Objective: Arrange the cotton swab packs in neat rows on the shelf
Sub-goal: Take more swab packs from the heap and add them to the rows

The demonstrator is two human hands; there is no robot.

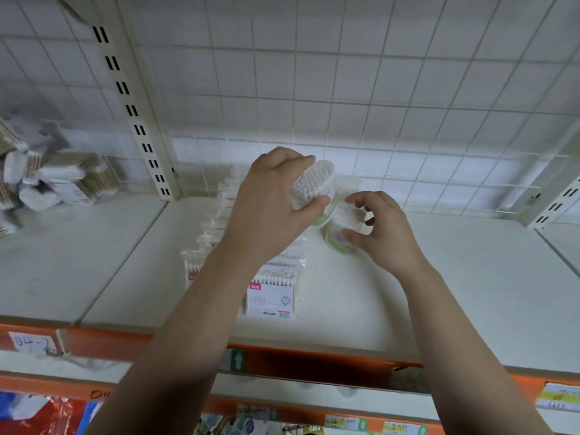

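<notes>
My left hand grips a round tub of cotton swabs, tilted and lifted above the white shelf. Just right of it, my right hand curls its fingers around a second round tub that stands on the shelf, with a green band low on its side. Below my left forearm, flat bagged swab packs lie in a row running from the shelf front toward the back. A second row of packs lies left of it, partly hidden by my arm.
A loose heap of swab packs sits on the neighbouring shelf section at far left. A slotted upright divides the sections, and a wire grid backs the shelf. An orange price rail runs along the front edge.
</notes>
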